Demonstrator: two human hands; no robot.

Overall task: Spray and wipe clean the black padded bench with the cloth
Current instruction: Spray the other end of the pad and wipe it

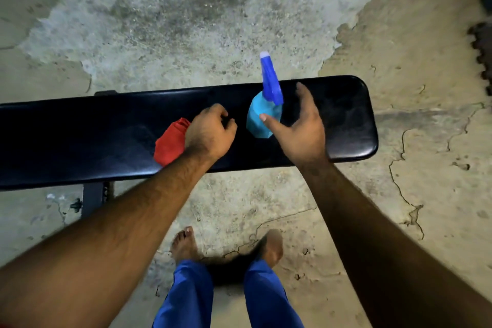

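Note:
The black padded bench point(346, 125) runs across the middle of the view. On it lies a crumpled red cloth point(170, 144), partly hidden by my left wrist. My left hand point(210, 133) hovers just right of the cloth with its fingers loosely curled and nothing visible in them. A light-blue spray bottle point(259, 120) with a dark-blue trigger head point(270, 80) stands on the bench to the right of that hand. My right hand point(300, 128) is spread beside the bottle, thumb in front of its body, fingers extended past its right side and not closed around it.
Cracked, patchy concrete floor point(186, 21) surrounds the bench. A metal bench leg point(91, 198) shows under the left part. My bare feet point(186, 245) and blue trousers stand just in front of the bench. A dark toothed mat edge point(482, 53) sits at the far right.

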